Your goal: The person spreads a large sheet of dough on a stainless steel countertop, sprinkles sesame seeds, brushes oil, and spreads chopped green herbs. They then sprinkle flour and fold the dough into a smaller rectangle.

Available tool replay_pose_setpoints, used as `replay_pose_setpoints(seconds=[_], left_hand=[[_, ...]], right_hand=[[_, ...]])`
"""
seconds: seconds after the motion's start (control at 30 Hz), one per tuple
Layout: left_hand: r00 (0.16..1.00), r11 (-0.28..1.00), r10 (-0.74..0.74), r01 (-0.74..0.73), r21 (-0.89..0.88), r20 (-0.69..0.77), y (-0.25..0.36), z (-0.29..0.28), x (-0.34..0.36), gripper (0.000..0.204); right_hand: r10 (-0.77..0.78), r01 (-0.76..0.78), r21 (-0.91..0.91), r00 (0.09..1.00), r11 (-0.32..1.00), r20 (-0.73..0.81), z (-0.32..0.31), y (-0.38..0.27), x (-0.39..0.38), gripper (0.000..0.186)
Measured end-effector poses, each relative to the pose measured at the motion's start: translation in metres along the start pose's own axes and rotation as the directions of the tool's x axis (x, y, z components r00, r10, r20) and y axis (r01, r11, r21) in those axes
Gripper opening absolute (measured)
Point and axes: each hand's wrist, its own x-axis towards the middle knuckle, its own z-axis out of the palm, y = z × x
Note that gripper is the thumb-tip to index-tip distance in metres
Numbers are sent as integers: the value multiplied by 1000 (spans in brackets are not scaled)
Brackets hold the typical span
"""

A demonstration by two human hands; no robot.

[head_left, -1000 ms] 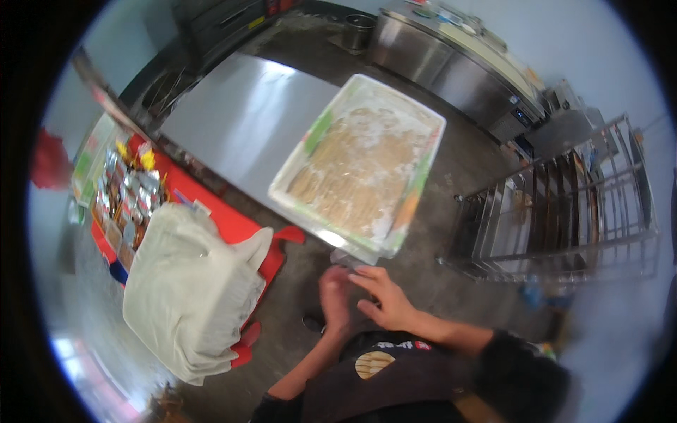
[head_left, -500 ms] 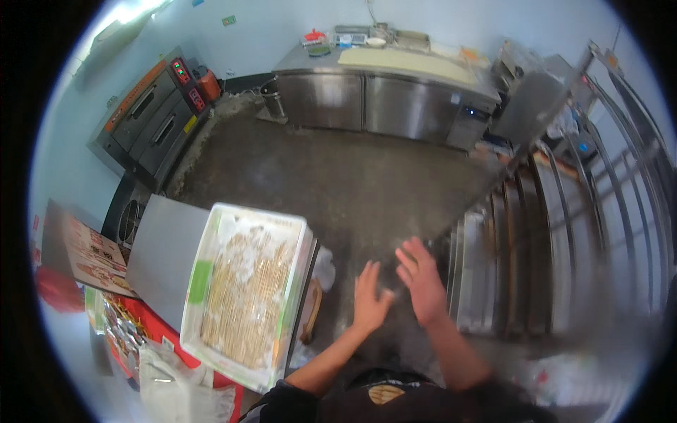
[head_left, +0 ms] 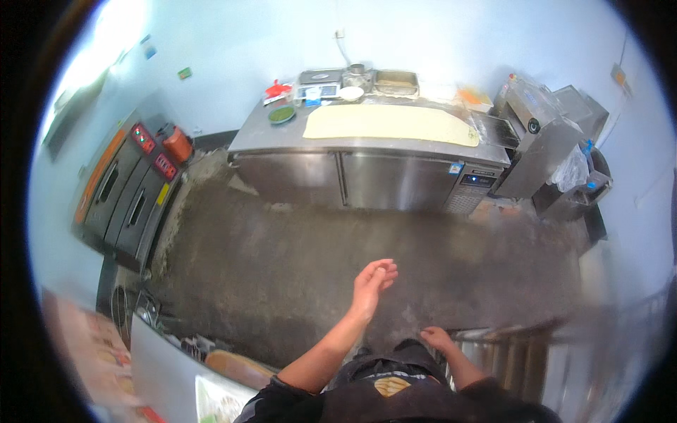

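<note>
While a rack [head_left: 520, 359] flanks right fingers [head_left: 432, 335] (grip unclear), left fingers [head_left: 386, 265] curl loosely, empty.

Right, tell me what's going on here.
A person stands facing a steel counter across the floor. Their left hand is raised in front, seemingly empty; the right hand is lower, near a metal rack, its grip unclear. A pale sheet lies flat on the counter, untouched.
</note>
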Motion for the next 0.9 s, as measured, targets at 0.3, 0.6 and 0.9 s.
replay_pose_setpoints(seconds=[0.3,0.6,0.9], left_hand=[[969,817,-151,233,528,-196,-34,-163,346,33],[614,511,-409,767,388,-675,-54,-322,428,32],[937,249,335,13,968,-99,81,-189,744,83]], right_hand=[[76,-91,-240,994,966,-73,-145,23,318,49],[208,-229,-36,930,973,-304,-373,-199,518,42],[-230,-82,-463,784,882,-577,-453,-289,622,44]])
